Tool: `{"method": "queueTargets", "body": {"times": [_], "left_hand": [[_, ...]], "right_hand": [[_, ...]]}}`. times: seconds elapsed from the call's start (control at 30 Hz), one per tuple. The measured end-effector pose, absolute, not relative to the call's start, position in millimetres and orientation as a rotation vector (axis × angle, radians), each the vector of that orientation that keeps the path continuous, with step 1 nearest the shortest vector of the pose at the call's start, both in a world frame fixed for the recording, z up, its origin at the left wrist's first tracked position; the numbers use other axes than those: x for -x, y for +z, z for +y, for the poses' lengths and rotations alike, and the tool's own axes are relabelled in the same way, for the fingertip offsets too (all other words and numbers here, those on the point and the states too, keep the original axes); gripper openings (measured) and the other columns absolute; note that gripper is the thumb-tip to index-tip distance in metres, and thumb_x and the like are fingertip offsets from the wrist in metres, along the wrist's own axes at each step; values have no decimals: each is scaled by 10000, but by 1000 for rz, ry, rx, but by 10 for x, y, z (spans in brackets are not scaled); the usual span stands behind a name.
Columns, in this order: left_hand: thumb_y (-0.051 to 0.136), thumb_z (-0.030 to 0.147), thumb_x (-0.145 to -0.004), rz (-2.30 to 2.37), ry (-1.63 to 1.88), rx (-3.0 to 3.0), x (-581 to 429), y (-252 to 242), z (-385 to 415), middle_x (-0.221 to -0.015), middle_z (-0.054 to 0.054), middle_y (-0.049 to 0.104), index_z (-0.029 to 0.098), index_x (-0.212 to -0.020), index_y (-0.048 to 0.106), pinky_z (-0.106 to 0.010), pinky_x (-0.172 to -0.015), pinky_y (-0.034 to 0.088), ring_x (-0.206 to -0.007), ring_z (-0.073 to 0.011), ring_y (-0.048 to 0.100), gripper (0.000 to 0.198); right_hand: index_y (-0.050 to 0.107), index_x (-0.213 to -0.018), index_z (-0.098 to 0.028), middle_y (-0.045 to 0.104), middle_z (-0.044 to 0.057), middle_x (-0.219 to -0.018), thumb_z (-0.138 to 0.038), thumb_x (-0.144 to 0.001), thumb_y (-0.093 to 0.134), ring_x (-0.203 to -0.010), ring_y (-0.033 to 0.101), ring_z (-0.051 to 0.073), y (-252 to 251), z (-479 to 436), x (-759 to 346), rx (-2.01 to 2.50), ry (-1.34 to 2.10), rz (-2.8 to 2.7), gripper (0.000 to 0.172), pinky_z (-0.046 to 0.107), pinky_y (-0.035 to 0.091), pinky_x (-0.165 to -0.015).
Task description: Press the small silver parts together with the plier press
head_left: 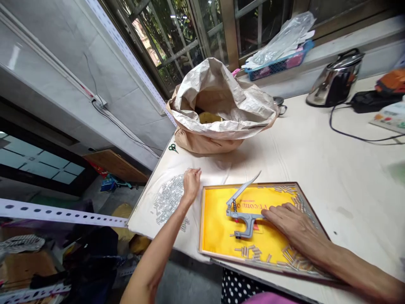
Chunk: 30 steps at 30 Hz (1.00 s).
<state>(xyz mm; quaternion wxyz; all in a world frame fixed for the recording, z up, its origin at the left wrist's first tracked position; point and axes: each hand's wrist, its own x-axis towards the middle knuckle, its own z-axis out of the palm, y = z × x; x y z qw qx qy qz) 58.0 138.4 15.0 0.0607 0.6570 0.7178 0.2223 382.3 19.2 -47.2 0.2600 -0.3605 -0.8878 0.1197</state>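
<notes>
My left hand (191, 184) is above the right edge of a loose pile of small silvery metal pieces (169, 198). Its fingers are pinched together, and whatever lies between them is too small to make out. With its fingers closed round the handle end, my right hand (292, 223) holds a grey metal hand press (245, 217). The press has a C-shaped jaw, a spring and a raised lever. Beneath it lies a shallow tray (215, 245) with a yellow printed bottom. Small slim metal pieces (253, 252) lie along the tray's front and right sides.
A large open paper sack (209, 145) stands behind the tray, with something yellow inside. Green-handled scissors (173, 147) rest near the table's left edge. A kettle (337, 78) and black cord (357, 137) are at back right. A blue basket (278, 67) holds plastic bags.
</notes>
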Motion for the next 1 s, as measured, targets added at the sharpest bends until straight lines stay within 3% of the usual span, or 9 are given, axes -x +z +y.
{"method": "queueTargets", "body": {"times": [0.23, 0.4, 0.67, 0.8, 0.9, 1.0], "left_hand": [[381, 161, -975, 2522, -125, -2082, 42, -30, 1940, -1131, -148, 641, 152, -1104, 723, -333, -810, 462, -1148, -280, 497, 366], [382, 113, -939, 2416, -234, -2117, 90, -150, 2102, -1070, -162, 627, 147, -973, 737, -324, -786, 465, -1158, -281, 482, 359], [396, 116, -901, 2450, -232, -2089, 106, -112, 2177, -1071, -185, 649, 111, -963, 717, -349, -818, 469, -1106, -303, 546, 327], [437, 137, -887, 2452, 2, -2083, 62, 5, 2171, -1088, -177, 670, 115, -987, 708, -358, -849, 474, -1100, -299, 577, 289], [544, 236, -857, 2307, 534, -1897, -150, 142, 1924, -945, -117, 703, 134, -921, 707, -331, -796, 497, -911, -246, 638, 203], [642, 378, -796, 1870, 844, -1585, -539, 291, 1367, -820, -50, 704, 145, -894, 704, -272, -640, 501, -689, -168, 617, 260]], "right_hand": [[509, -973, -247, 566, -16, -814, -230, -1045, 360, -733, 537, 161, -682, 167, -3808, 954, 467, -2399, 167, 311, 354, -742], [497, -922, -235, 548, -27, -780, -200, -1047, 348, -717, 528, 152, -637, 179, -3775, 955, 506, -2442, 198, 314, 343, -752], [522, -938, -222, 542, -24, -785, -179, -1051, 325, -710, 493, 146, -548, 192, -3760, 978, 510, -2478, 231, 326, 318, -787], [535, -935, -213, 571, -20, -791, -180, -1050, 325, -717, 506, 144, -544, 208, -3759, 965, 477, -2485, 241, 334, 313, -800], [544, -951, -202, 584, -7, -803, -203, -1057, 312, -736, 508, 152, -540, 217, -3764, 977, 438, -2516, 255, 345, 307, -815], [545, -947, -202, 587, -3, -799, -198, -1060, 289, -729, 491, 152, -540, 229, -3763, 992, 420, -2546, 279, 341, 296, -813]]}}
